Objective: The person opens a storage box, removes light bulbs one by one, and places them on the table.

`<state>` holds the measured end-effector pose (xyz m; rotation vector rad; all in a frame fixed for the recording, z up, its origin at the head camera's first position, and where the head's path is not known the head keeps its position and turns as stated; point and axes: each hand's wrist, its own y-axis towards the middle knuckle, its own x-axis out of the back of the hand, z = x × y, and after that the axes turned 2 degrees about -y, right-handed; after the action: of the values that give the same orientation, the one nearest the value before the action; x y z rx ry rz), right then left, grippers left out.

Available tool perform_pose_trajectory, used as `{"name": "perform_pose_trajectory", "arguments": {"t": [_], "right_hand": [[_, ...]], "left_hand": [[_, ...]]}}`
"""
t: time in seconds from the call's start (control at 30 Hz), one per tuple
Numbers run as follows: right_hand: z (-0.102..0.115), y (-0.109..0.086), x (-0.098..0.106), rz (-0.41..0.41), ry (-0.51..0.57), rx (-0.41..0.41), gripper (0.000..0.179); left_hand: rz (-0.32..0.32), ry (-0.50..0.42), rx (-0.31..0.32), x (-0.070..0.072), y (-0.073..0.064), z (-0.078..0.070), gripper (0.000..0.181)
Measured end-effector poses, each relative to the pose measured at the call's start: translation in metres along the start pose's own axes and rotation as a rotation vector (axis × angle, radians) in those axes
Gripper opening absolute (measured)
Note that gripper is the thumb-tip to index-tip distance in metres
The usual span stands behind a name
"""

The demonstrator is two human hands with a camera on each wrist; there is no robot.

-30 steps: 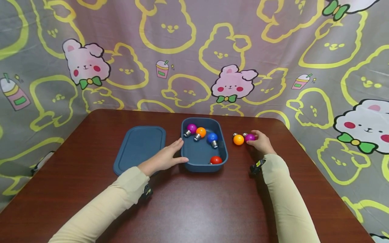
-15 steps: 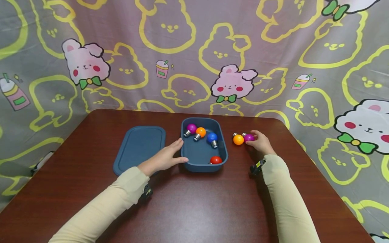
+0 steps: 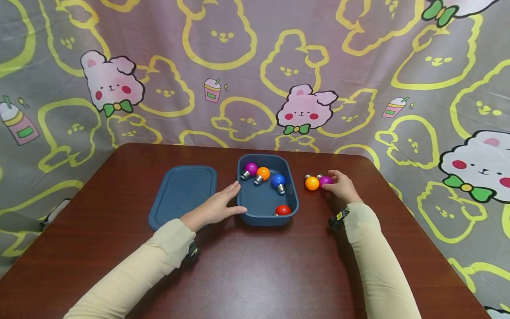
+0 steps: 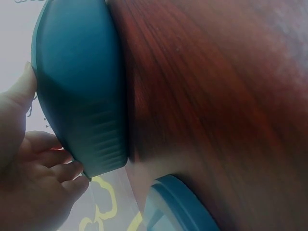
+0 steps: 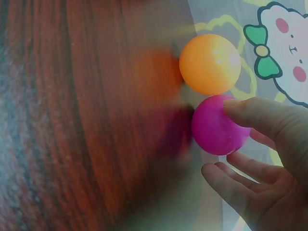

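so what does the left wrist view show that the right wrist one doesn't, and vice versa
Only the left wrist view shows the blue box, the left grip touching it and part of the blue lid. Only the right wrist view shows the orange bulb and the purple bulb, which the right grip pinches. Both show the wooden table and the patterned curtain.

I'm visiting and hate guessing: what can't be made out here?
- Head view: underside of the red round bulb, behind the near wall of the bluish rectangular box.
- Left wrist view: box contents, hidden by its wall.
- Left wrist view: most of the bluish flat lid, below the bottom edge.
- Right wrist view: metal base of the purple round bulb, hidden by its globe.
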<state>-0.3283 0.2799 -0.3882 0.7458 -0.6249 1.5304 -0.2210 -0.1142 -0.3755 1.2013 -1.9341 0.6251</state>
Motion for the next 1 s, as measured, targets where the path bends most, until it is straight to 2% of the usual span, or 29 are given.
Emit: {"name": "perform_pose_trajectory", "arguments": {"t": [0.23,0.47,0.6,0.73,1.0], "right_hand": [[0.011,-0.005,0.01,-0.001,0.036,0.008,0.059],[0.032,-0.008,0.023,-0.044,-0.02,0.089,0.058],[0.052,-0.009,0.027,-0.026,-0.004,0.137,0.059],[0.074,-0.014,0.025,0.055,0.017,0.216,0.059],[0.109,-0.028,0.006,0.353,0.1,0.4,0.056]], "left_hand": [[0.004,-0.006,0.006,0.001,-0.001,-0.001,0.085],[0.004,-0.018,0.002,0.001,-0.001,-0.001,0.085],[0.002,-0.016,0.001,0.001,-0.001,-0.001,0.086],[0.0,-0.012,0.002,0.001,-0.001,-0.001,0.085],[0.001,-0.015,-0.003,0.001,-0.001,-0.001,0.084]]}}
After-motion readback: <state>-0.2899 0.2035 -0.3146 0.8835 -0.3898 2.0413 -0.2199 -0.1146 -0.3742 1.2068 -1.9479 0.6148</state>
